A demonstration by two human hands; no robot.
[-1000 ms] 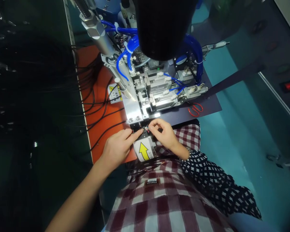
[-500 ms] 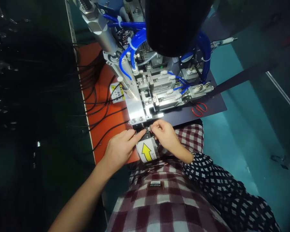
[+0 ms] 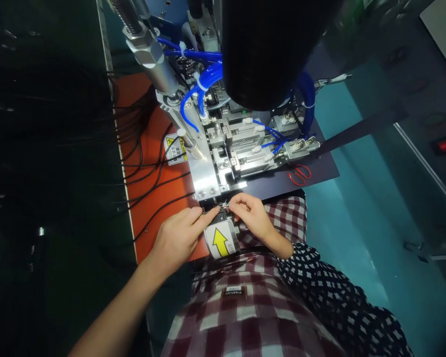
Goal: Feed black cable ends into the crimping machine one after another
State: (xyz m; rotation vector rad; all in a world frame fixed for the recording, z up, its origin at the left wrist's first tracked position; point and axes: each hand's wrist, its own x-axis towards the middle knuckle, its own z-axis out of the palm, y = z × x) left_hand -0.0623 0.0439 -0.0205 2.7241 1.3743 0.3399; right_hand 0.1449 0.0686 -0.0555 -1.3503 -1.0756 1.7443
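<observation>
At the front end of the metal machine (image 3: 241, 148), both hands meet over a small dark fixture (image 3: 219, 216). My right hand (image 3: 253, 217) is closed in a pinch on thin coloured wires (image 3: 226, 206) with whitish ends. From the left, my left hand (image 3: 179, 233) reaches in, its index finger stretched to the fixture beside the wires. Its other fingers curl under, and what they hold is hidden. Just below the fingertips sits a white label with a yellow arrow (image 3: 220, 241).
Several black cables (image 3: 158, 173) trail over the orange mat (image 3: 141, 218) at left. Red-handled scissors (image 3: 300, 175) lie on the dark plate (image 3: 275, 186). Blue air tubes (image 3: 211, 77) and a large black cylinder (image 3: 271, 49) rise above the machine.
The whole scene has shifted slightly left and down as the view moved. My right fingers have tilted a little at the wires; both hands stay at the fixture.
</observation>
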